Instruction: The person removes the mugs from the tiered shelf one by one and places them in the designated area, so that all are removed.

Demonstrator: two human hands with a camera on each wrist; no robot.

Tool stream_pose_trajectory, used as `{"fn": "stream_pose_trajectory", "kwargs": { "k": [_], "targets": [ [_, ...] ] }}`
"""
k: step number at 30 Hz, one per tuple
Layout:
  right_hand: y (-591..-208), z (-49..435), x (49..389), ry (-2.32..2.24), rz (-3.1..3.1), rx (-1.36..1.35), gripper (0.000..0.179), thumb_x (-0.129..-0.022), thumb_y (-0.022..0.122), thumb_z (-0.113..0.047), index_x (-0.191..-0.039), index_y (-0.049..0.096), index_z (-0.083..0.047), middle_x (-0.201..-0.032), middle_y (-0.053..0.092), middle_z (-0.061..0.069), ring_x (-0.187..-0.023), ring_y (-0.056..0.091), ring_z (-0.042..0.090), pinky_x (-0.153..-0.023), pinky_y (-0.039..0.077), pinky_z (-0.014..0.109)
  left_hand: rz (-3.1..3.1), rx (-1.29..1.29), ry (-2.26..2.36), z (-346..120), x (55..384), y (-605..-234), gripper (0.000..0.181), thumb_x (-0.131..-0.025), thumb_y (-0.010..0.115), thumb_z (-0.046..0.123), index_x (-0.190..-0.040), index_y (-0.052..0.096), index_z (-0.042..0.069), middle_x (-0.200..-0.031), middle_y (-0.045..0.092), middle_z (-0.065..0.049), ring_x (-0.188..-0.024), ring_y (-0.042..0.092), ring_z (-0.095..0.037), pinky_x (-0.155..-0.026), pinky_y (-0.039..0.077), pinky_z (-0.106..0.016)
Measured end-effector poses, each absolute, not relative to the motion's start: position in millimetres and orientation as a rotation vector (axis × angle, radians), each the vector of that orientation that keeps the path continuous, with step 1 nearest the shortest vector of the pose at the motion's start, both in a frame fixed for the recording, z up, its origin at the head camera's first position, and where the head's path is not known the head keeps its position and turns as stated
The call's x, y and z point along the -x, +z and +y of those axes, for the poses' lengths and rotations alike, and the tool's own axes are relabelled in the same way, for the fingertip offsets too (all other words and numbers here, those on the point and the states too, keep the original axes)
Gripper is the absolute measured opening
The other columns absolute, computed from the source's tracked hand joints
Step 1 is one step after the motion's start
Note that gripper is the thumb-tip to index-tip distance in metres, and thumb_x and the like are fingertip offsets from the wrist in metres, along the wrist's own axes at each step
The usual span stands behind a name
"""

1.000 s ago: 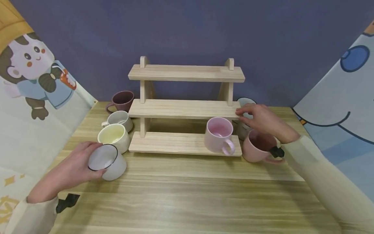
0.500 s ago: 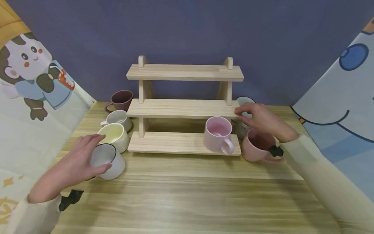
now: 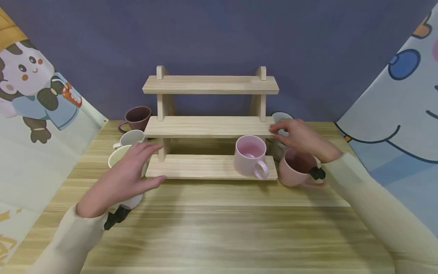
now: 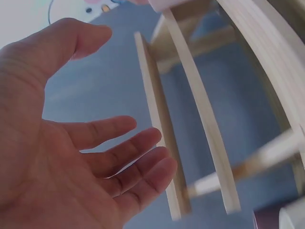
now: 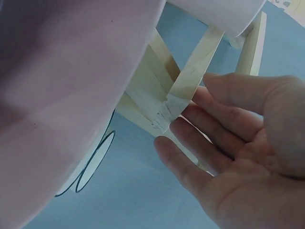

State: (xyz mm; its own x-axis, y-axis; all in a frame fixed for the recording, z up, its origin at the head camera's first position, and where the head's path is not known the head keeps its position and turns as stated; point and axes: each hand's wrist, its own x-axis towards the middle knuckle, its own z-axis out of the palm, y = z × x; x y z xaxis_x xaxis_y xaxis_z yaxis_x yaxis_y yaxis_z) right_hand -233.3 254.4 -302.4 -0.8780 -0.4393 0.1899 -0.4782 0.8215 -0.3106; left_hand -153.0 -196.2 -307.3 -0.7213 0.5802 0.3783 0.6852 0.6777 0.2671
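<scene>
My left hand [image 3: 123, 179] reaches over the mugs at the left with thumb and fingers spread, holding nothing. Under it a white enamel mug [image 3: 135, 201] is mostly hidden, and a pale yellow mug [image 3: 118, 155] partly so. The left wrist view shows the left palm [image 4: 71, 157] before the wooden display rack [image 4: 205, 109]. At the right end of the rack's middle shelf [image 3: 208, 125], the fingertips of my right hand [image 3: 301, 137] touch the wood. In the right wrist view its fingers [image 5: 205, 133] line up along the shelf end. A pink mug [image 3: 249, 154] stands on the bottom shelf.
Behind the yellow mug stand a light grey mug [image 3: 131, 136] and a plum-brown mug [image 3: 138, 117]. Right of the rack are a dusty-pink mug [image 3: 291, 173] and a black-rimmed light mug [image 3: 282, 115], partly hidden by the right hand. A blue-grey backdrop [image 3: 212, 34] closes the rear.
My left hand has let go of the white mug and moved right and up towards the rack. The right hand stays at the shelf end. The head view has shifted slightly.
</scene>
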Motion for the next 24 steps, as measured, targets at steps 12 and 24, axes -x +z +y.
{"fn": "stream_pose_trajectory", "kwargs": {
  "k": [12,24],
  "targets": [
    [-297.5,256.5,232.3,0.529,-2.886,-0.783,0.024,-0.088,0.063,0.000,-0.111,0.069,-0.001,-0.113,0.064,0.014,-0.109,0.056,0.031,-0.090,0.043,0.046,-2.649,1.155,-0.611,-118.7,182.7,-301.7,0.071,-0.082,0.071,0.041,-0.135,0.046,0.001,-0.127,0.050,-0.012,-0.117,0.044,-0.026,-0.096,0.038,-0.043],
    [-295.8,255.8,232.7,0.535,-2.906,-0.783,0.027,-0.088,0.060,0.003,-0.113,0.068,-0.001,-0.114,0.064,0.014,-0.109,0.056,0.030,-0.089,0.044,0.046,-2.745,1.232,-0.694,-38.8,213.0,-313.6,0.081,-0.076,0.076,0.046,-0.137,0.045,0.001,-0.126,0.050,-0.010,-0.115,0.046,-0.021,-0.097,0.040,-0.035]
  ]
}}
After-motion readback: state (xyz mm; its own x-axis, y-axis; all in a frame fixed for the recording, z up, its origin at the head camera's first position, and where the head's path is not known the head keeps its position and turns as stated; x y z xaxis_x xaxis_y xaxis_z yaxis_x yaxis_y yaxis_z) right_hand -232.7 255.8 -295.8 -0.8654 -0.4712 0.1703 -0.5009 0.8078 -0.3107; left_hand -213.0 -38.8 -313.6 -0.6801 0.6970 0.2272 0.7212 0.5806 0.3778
